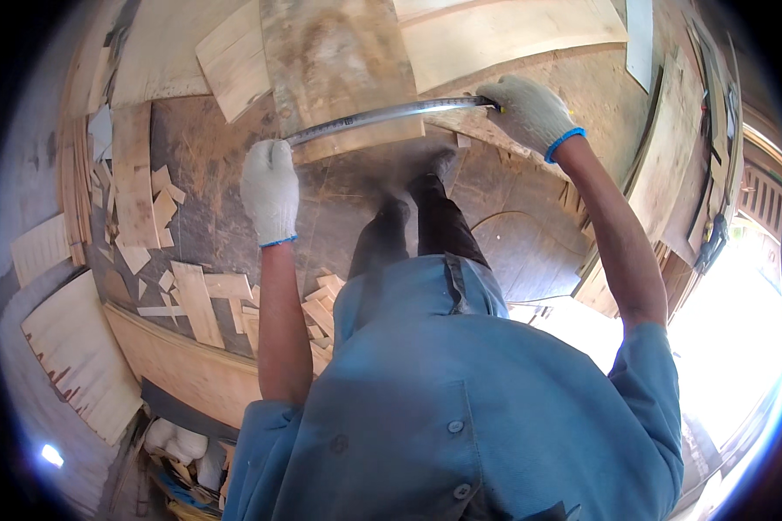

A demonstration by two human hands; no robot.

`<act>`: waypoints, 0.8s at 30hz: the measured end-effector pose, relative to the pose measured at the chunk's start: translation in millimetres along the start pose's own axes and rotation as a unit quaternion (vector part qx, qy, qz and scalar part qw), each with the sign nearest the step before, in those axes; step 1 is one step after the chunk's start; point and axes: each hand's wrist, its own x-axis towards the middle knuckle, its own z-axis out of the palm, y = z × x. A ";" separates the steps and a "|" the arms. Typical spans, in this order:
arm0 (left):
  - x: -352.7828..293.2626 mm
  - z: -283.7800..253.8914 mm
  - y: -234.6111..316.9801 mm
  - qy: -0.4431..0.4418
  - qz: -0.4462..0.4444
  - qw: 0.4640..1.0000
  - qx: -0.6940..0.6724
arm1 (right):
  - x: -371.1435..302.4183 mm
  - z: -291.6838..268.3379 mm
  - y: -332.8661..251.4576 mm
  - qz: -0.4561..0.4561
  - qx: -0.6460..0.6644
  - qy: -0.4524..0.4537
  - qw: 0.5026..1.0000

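Note:
A tape measure's metal blade (382, 115) is drawn out between my two gloved hands, bowed slightly upward in the view. My left hand (270, 187), in a white knit glove with a blue cuff, is closed on the blade's left end. The blade's other end runs into my right hand (527, 113), gloved alike and wrapped round a dark piece with a bit of yellow, mostly hidden by the fingers. Below the blade lies a stained plywood board (339, 65), its near edge close to my feet.
More plywood sheets (504, 35) lie at the far side. Small wood offcuts (200, 304) litter the floor at left. Long boards (669, 165) lean along the right, near a bright opening (730, 347). A thin cable (504, 214) curves near my feet.

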 end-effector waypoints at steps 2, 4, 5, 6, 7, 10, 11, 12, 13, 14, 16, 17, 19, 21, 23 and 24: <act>-3.7 -5.5 14.7 0.007 0.022 0.998 0.062 | 0.0 4.6 2.4 0.001 0.001 0.007 1.000; -5.9 -6.9 21.5 0.003 0.021 0.995 0.098 | 1.8 3.5 2.1 0.001 0.004 -0.001 1.000; -7.0 -6.8 20.1 0.005 0.030 0.995 0.092 | 2.2 3.2 2.1 0.001 0.006 -0.006 1.000; -7.7 -6.6 18.5 0.008 0.039 0.996 0.085 | 2.0 4.4 3.5 0.002 0.011 0.000 1.000; -8.0 -6.4 17.9 0.011 0.048 0.996 0.079 | 1.5 7.0 4.9 0.003 0.017 0.005 1.000; -8.6 -6.8 19.5 -0.007 0.030 0.996 0.079 | 1.2 3.0 1.5 0.012 0.021 0.001 1.000; -9.3 -6.8 18.7 -0.002 0.030 0.997 0.070 | 1.4 1.3 -0.1 0.016 0.021 -0.005 1.000; -10.1 -6.2 17.6 0.002 0.031 0.998 0.061 | 1.3 1.8 0.7 0.015 0.018 -0.003 1.000; -10.4 -5.2 16.4 0.006 0.033 0.998 0.052 | 1.1 3.3 1.9 0.015 0.015 -0.002 1.000; -9.9 -4.0 14.5 0.005 0.030 0.998 0.048 | 1.2 4.3 2.8 0.014 0.013 -0.001 1.000; -9.1 -2.4 10.9 0.001 0.024 0.999 0.040 | 1.8 5.0 3.1 0.016 0.012 -0.004 1.000; -8.8 -2.3 9.9 -0.002 0.018 0.999 0.036 | 1.9 4.9 3.1 0.017 0.012 -0.005 1.000; -8.5 -2.2 9.4 -0.009 0.004 1.000 0.026 | 1.7 4.2 1.8 0.019 0.011 -0.006 1.000; -9.1 -2.6 10.6 -0.009 -0.002 1.000 0.009 | 1.4 3.4 0.8 0.019 0.008 -0.005 1.000; -9.7 -2.5 9.8 -0.006 0.000 1.000 -0.004 | 1.2 2.9 0.3 0.017 0.005 -0.003 1.000; -9.9 -1.3 8.1 -0.002 0.006 1.000 -0.008 | 1.7 3.1 0.5 0.020 0.003 -0.008 1.000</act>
